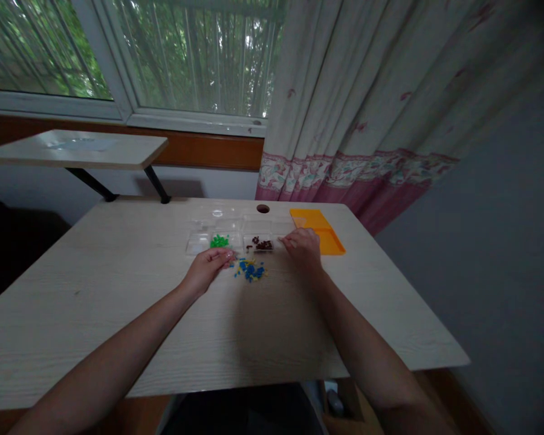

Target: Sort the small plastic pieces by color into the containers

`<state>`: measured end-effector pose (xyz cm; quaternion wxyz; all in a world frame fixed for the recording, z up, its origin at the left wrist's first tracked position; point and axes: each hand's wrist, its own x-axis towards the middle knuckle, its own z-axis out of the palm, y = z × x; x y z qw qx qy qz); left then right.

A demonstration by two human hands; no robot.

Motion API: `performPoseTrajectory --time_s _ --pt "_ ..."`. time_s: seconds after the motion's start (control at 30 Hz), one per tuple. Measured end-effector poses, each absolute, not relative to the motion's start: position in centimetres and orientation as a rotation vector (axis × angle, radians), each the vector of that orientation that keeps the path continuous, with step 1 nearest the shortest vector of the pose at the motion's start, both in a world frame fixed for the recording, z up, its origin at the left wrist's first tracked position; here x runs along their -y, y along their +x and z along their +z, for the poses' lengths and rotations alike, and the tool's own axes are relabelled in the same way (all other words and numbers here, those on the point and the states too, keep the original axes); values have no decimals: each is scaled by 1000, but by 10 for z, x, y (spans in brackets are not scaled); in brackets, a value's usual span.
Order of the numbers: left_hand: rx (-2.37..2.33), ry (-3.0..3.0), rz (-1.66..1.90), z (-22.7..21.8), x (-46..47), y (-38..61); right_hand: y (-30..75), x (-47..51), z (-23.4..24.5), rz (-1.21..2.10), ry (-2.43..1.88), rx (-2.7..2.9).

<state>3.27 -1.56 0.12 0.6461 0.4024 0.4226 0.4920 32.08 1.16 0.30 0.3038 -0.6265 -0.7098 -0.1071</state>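
Loose pile of tiny blue + yellow pcs [250, 270] sits approx. mid-frame on the pale wood desk [118, 266]; blue dominates, yellow mixed thru, edges ragged, a few bits strayed out to the sides. Just above it, a see-through tray [198, 243] w/ compartments: bright green pcs [220, 241] heaped in one left of ctr, dark reddish-brown pcs [263, 245] in one right of ctr, a few of the dark ones apart from their main clump. Shapes too small to make out.

L hand [208, 266]: at upper-left edge of pile, fingers nearly together, narrow gap; can't tell if a pc is held. R hand [304, 244]: at right end of tray, thumb + fingertips pinched narrow; can't tell what, if anything, is in them.

Edges: orange tray [332, 241] just beyond R hand, right of ctr, so room that side is tight. Round hole [263, 209] near desk's far edge. Raised shelf [131, 154] on black legs, upper left; curtain [317, 121] behind far edge, upper right. Most room: desk surface left of L hand, plus the shadowed stretch betw. forearms, from pile down to near edge, bottom ctr.
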Motion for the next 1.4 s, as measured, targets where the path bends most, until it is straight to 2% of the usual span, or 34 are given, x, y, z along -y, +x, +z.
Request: performPoseTrajectory --time_s 0.33,0.73,1.17,1.4 --pt "-912 770 1085 3 14 30 318 -10 2 -292 -1594 1883" --pt "-849 899 1034 -5 18 34 252 31 20 -195 -1010 2190" --pt "-908 1174 1024 -8 23 39 238 37 18 -242 -1039 2140" --pt "-867 1234 1070 -1 28 40 236 33 14 -10 -1065 2178"
